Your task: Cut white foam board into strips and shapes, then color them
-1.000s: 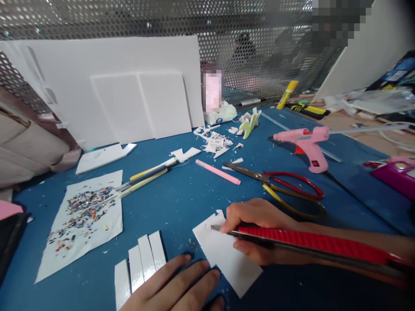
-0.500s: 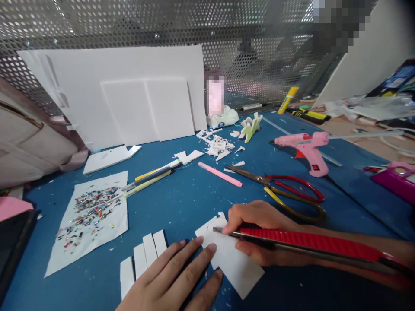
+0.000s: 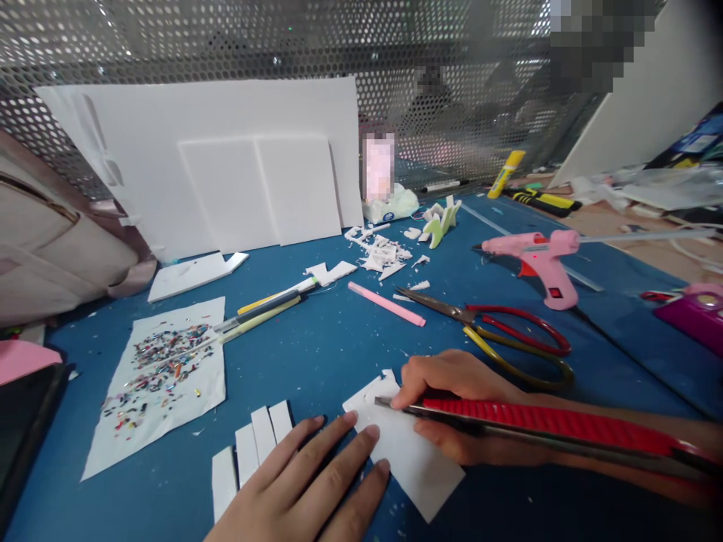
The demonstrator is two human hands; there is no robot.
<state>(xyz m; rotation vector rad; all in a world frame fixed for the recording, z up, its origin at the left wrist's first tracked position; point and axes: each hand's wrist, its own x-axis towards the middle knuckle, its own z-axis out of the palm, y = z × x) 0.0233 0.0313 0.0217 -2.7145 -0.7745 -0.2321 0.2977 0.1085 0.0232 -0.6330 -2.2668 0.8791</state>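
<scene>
My right hand (image 3: 463,403) is closed around a red utility knife (image 3: 525,421), its blade tip on a small piece of white foam board (image 3: 421,467). A notch and small torn bits show at the board's far edge. My left hand (image 3: 316,482) lies flat with fingers spread, fingertips against the left edge of that board. Several cut white foam strips (image 3: 247,452) lie side by side left of my left hand, partly under it.
Scissors (image 3: 468,316) and a pink hot glue gun (image 3: 542,260) lie to the right. A pink pen (image 3: 387,304), foam scraps (image 3: 384,254) and more pens (image 3: 271,312) lie mid-table. At left is a paper with small beads (image 3: 208,391). White boards (image 3: 237,113) lean at the back.
The whole view has shifted slightly, so things sit a little farther right. Both hands, the knife and the foam board keep about the same positions relative to each other.
</scene>
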